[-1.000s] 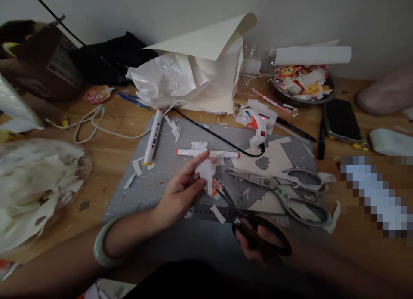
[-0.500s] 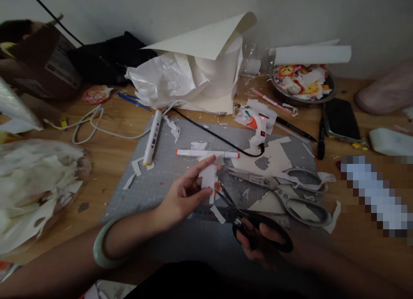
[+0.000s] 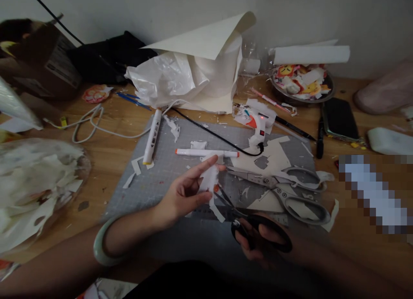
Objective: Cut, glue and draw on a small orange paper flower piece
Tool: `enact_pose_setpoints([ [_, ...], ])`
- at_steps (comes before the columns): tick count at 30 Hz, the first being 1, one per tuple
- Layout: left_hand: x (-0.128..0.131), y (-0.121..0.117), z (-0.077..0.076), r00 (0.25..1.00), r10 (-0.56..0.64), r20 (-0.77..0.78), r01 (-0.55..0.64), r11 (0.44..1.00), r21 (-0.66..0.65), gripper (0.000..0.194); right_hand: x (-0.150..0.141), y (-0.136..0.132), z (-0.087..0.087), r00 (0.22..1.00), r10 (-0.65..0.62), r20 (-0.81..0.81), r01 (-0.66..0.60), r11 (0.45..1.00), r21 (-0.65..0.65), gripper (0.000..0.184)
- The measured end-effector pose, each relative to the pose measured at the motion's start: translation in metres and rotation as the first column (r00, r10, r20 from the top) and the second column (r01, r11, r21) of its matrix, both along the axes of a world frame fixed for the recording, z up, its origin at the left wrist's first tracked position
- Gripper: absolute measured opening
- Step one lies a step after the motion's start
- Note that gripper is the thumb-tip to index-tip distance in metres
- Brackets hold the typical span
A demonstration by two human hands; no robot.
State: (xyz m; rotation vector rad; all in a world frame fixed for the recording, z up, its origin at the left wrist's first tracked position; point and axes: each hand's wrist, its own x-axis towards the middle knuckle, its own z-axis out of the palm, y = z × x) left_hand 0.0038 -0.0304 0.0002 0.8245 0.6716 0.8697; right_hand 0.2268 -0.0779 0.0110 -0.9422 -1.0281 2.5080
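1 white paper piece [image 3: 209, 178] above the cutting mat [image 3: 161, 178], pinched between thumb and fingers of the left hand [image 3: 180, 200]. 1 black-handled scissors [image 3: 239, 213] gripped in the right hand [image 3: 251, 252], fingers in the loops, 2 blades slightly parted near the paper; contact unclear. Around them: 1 grey scissors [image 3: 281, 195], 2 markers [image 3: 206, 153], 1 glue gun [image 3: 258, 135]. Further out: 1 bowl [image 3: 331, 89] of scraps, 1 phone [image 3: 340, 118].

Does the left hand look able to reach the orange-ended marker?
Likely yes: the orange-ended marker lies just beyond the left hand, apparently unblocked, though that hand is occupied with a white paper piece.
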Motion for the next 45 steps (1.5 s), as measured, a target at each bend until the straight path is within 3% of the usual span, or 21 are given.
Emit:
enact_pose_setpoints([
  [14, 0.001, 0.002, 0.002, 1.000, -0.001, -0.005, 0.001, 1.000, -0.020, 0.060, 0.000, 0.000, -0.001, 0.999, -0.024, -0.033, 0.023, 1.000, -0.020, 0.064],
  [18, 0.002, 0.002, -0.001, 1.000, -0.023, 0.001, 0.023, 0.999, -0.048, 0.061, 0.000, 0.002, 0.001, 0.999, 0.009, -0.034, -0.008, 1.000, 0.023, 0.064],
  [24, 0.003, 0.004, 0.001, 0.997, -0.047, 0.063, 0.056, 0.988, -0.144, 0.059, 0.001, 0.000, -0.005, 0.994, -0.016, -0.107, 0.013, 0.999, -0.030, 0.061],
  [31, 0.004, 0.008, 0.010, 0.979, -0.133, 0.154, 0.169, 0.954, -0.248, 0.052, 0.002, 0.007, 0.005, 0.994, 0.064, -0.092, -0.056, 0.995, 0.079, 0.061],
  [37, 0.002, 0.008, 0.009, 0.953, -0.205, 0.225, 0.269, 0.913, -0.307, 0.052, 0.001, 0.009, 0.009, 0.992, 0.105, -0.065, -0.094, 0.983, 0.160, 0.063],
  [42, 0.002, 0.007, 0.009, 0.928, -0.267, 0.261, 0.338, 0.898, -0.283, 0.056, 0.000, 0.007, 0.011, 0.994, 0.105, -0.038, -0.097, 0.980, 0.171, 0.062],
  [45, 0.003, 0.007, 0.010, 0.942, -0.252, 0.223, 0.308, 0.912, -0.271, 0.056, 0.000, 0.007, 0.009, 0.992, 0.108, -0.071, -0.094, 0.979, 0.179, 0.062],
])
